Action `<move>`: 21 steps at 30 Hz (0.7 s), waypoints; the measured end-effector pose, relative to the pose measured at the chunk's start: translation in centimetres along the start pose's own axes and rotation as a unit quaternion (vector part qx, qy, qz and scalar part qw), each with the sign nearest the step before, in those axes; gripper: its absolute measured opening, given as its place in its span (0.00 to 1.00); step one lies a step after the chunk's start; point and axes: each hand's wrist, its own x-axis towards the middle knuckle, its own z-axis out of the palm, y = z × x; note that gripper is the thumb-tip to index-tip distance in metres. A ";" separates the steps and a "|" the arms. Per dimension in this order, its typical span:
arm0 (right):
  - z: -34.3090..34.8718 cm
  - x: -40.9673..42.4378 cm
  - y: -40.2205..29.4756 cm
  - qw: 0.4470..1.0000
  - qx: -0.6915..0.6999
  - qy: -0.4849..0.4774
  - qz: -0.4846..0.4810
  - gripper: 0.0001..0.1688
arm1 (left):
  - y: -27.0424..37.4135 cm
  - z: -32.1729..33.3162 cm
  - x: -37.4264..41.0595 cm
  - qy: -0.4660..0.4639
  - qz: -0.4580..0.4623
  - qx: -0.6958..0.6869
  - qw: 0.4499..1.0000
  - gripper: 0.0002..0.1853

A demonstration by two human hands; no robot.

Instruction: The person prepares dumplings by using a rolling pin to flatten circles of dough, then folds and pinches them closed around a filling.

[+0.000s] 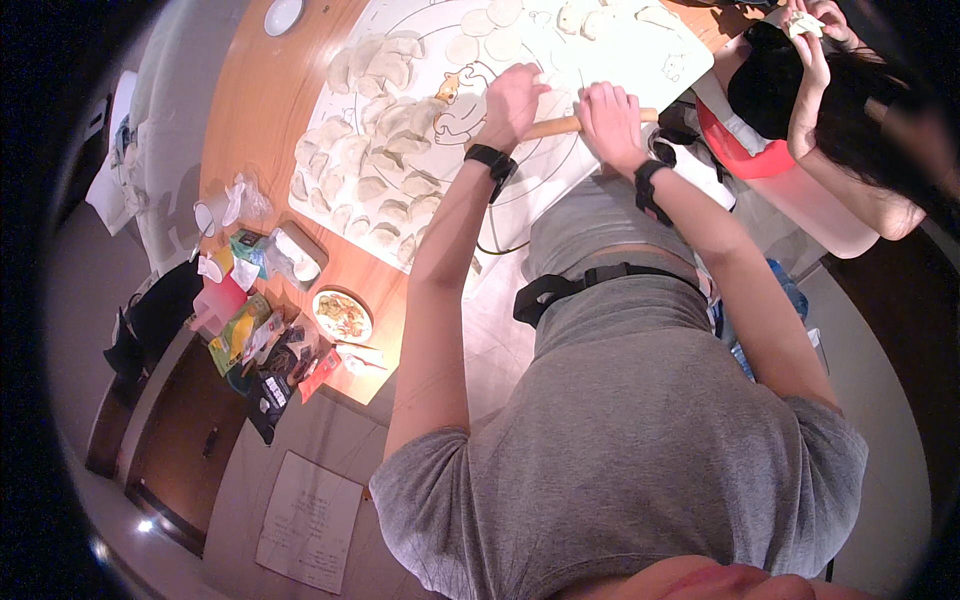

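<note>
My right hand (611, 124) presses on a wooden rolling pin (556, 127), whose ends show on both sides of the palm. Just left of it, my left hand (515, 105) has its fingertips and thumb at the edge of a pale dough wrapper (553, 82). Glare partly washes out the wrapper's outline. Both lie over a white pastry mat (540, 176) printed with circles and cartoon animals. Several flat round wrappers (480, 37) lie beyond my left hand. Many folded dumplings (401, 142) cover the mat's left part.
More dumplings (589, 19) sit at the mat's far side. On the wooden table (255, 127) are a plate of food (343, 315), a container with white powder (296, 255), and several packets (244, 330). At right, another person's hands (814, 45) hold a piece of dough.
</note>
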 end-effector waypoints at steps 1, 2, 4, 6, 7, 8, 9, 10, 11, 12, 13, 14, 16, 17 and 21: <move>-0.2 -0.8 -0.2 1.000 0.002 0.006 -0.010 0.08 | -0.1 0.1 -0.2 0.035 -0.024 -0.014 0.999 0.16; 0.0 -0.8 -0.3 1.000 0.006 0.008 -0.010 0.08 | -0.3 0.0 -0.6 0.037 -0.042 -0.024 0.998 0.16; 0.2 -0.5 0.0 1.000 0.006 0.012 0.001 0.08 | 0.1 -0.1 -1.2 0.032 -0.071 -0.051 0.996 0.16; 0.2 1.9 0.7 0.999 -0.007 0.029 -0.014 0.08 | 1.0 -1.0 -1.2 -0.045 -0.092 -0.018 0.995 0.16; -0.1 3.6 0.9 0.999 -0.012 0.038 -0.024 0.08 | 1.4 -1.5 -1.2 -0.081 -0.103 0.001 0.991 0.17; -0.5 5.2 0.7 0.999 -0.002 0.039 -0.020 0.07 | 1.1 -1.3 -0.9 -0.037 -0.063 0.007 0.997 0.16; -0.4 5.5 0.5 0.999 -0.006 0.033 -0.024 0.08 | 0.7 -1.0 -0.8 0.006 -0.026 0.013 1.000 0.16; -0.4 5.7 0.3 0.999 -0.009 0.027 -0.028 0.08 | 0.3 -0.6 -0.8 0.048 0.012 0.019 0.999 0.15; -0.4 5.5 0.1 0.999 -0.014 0.022 -0.031 0.08 | 0.1 -0.3 -1.0 0.040 0.039 0.063 0.996 0.15; 0.0 4.3 0.5 0.998 -0.014 0.038 -0.039 0.08 | 0.4 -0.1 -0.1 0.036 0.073 0.106 0.991 0.15; 0.2 2.7 0.4 0.999 -0.008 0.030 -0.033 0.08 | 0.6 0.0 0.2 0.028 0.104 0.149 0.983 0.14; 0.6 1.2 0.2 1.000 -0.009 0.012 -0.018 0.08 | 0.6 0.2 0.4 0.052 0.111 0.123 0.985 0.13; 0.2 -0.5 0.0 1.000 -0.013 -0.023 -0.009 0.08 | 0.4 0.0 0.4 0.011 0.112 0.136 0.984 0.13; -0.2 -1.1 -0.2 0.999 -0.014 -0.039 -0.015 0.08 | 0.3 -0.1 0.3 -0.008 0.111 0.144 0.983 0.13; -0.4 -1.2 0.5 0.999 0.006 -0.027 -0.041 0.08 | 0.4 0.9 -0.4 0.009 -0.048 0.045 0.998 0.12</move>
